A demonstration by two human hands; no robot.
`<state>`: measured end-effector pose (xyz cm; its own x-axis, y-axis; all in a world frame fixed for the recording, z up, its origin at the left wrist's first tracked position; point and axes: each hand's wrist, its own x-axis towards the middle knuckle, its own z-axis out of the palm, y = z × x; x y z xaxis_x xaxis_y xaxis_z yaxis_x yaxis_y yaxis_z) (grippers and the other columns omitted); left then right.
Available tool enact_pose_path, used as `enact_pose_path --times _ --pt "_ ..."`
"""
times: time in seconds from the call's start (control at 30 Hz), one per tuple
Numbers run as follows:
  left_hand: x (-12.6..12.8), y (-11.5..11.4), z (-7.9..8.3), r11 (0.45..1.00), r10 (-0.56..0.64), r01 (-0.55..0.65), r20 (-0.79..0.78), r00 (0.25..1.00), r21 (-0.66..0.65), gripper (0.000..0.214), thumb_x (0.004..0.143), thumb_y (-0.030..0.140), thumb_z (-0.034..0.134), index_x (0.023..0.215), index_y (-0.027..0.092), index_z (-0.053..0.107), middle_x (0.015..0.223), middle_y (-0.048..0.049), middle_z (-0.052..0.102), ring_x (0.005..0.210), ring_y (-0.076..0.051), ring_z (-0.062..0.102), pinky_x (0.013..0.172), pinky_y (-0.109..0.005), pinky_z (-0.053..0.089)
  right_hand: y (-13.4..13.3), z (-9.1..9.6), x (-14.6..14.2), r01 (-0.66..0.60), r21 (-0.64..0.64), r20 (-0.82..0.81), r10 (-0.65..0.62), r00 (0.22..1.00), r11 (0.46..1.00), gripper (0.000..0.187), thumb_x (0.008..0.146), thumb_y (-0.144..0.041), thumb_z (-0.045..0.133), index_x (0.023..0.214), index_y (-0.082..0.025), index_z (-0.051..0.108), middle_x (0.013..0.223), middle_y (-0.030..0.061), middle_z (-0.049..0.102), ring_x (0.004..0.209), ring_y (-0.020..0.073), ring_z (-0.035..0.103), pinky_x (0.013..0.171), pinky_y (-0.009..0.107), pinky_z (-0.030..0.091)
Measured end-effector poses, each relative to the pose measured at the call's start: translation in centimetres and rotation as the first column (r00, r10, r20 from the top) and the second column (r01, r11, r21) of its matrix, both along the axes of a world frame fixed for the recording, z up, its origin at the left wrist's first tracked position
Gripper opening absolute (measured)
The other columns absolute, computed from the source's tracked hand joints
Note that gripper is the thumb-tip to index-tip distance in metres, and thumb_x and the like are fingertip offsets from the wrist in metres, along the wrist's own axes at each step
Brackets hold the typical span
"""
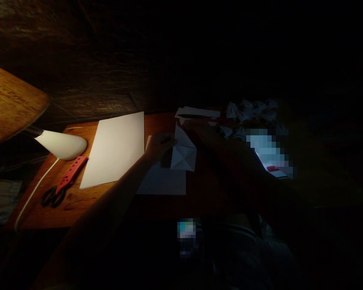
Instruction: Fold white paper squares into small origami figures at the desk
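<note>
A small creased white paper (184,158) with fold lines crossing its lower square is held up over the table. My left hand (161,144) pinches its left edge, thumb and finger closed together. At its upper corner is my right hand (201,131), deep in shadow, with its fingers closed on the paper's top. Below them lies a flat white sheet (166,183), partly covered by my left forearm. Just beyond my right hand, a knife (190,116) with a dark blade and reddish handle rests on white paper pieces (199,110).
A large white paper sheet (117,149) lies left of my hands. Further left are scissors (69,177) with black handles and a red sheath, and a lamp base (62,144) with its cord. Several folded paper pieces (245,109) and a lit, blurred screen (268,151) are at right.
</note>
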<state>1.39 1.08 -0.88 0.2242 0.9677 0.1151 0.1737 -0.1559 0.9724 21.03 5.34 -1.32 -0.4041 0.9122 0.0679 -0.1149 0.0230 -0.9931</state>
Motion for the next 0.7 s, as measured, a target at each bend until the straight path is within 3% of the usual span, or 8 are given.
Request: enact_pose_path --times 0.1,0.2,0.37,0.7 --pt "-0.09 0.05 0.08 0.992 0.115 -0.116 0.026 0.993 0.056 0.035 0.073 0.042 0.078 0.060 0.020 0.054 0.055 0.0042 0.045 0.053 -0.009 0.039 0.048 -0.023 0.025 -0.51 0.69 0.25 -0.087 0.005 0.123 0.086 0.989 0.996 0.056 0.080 -0.070 0.082 0.069 -0.019 0.063 0.066 -0.0019 0.058 0.062 0.0112 0.048 0.057 0.026 0.033" --pt "-0.10 0.06 0.16 0.985 0.141 -0.143 0.029 0.990 0.097 0.035 0.074 0.041 0.077 0.059 0.020 0.054 0.055 0.0044 0.043 0.052 -0.009 0.038 0.047 -0.023 0.025 -0.77 0.96 0.40 -0.099 0.089 0.207 0.079 0.975 0.991 0.053 0.083 -0.063 0.084 0.066 -0.019 0.061 0.060 -0.0041 0.052 0.060 0.0104 0.044 0.057 0.026 0.031" --pt "0.04 0.00 0.20 0.982 0.150 -0.150 0.007 0.989 0.113 0.035 0.075 0.040 0.076 0.058 0.020 0.052 0.053 0.0051 0.042 0.050 -0.009 0.036 0.047 -0.023 0.024 -0.44 0.55 0.37 -0.074 0.140 0.213 0.043 0.976 0.987 0.057 0.085 -0.061 0.084 0.059 -0.020 0.052 0.057 -0.0054 0.047 0.058 0.0095 0.041 0.056 0.026 0.030" --pt "-0.35 0.02 0.03 0.969 0.177 -0.174 -0.001 0.984 0.177 0.039 0.079 0.041 0.078 0.058 0.021 0.051 0.051 0.0059 0.040 0.050 -0.008 0.035 0.047 -0.023 0.024 -0.43 0.74 0.44 -0.057 0.133 0.205 0.028 0.978 0.990 0.059 0.081 -0.067 0.083 0.060 -0.021 0.052 0.059 -0.0049 0.047 0.059 0.0101 0.040 0.056 0.027 0.029"
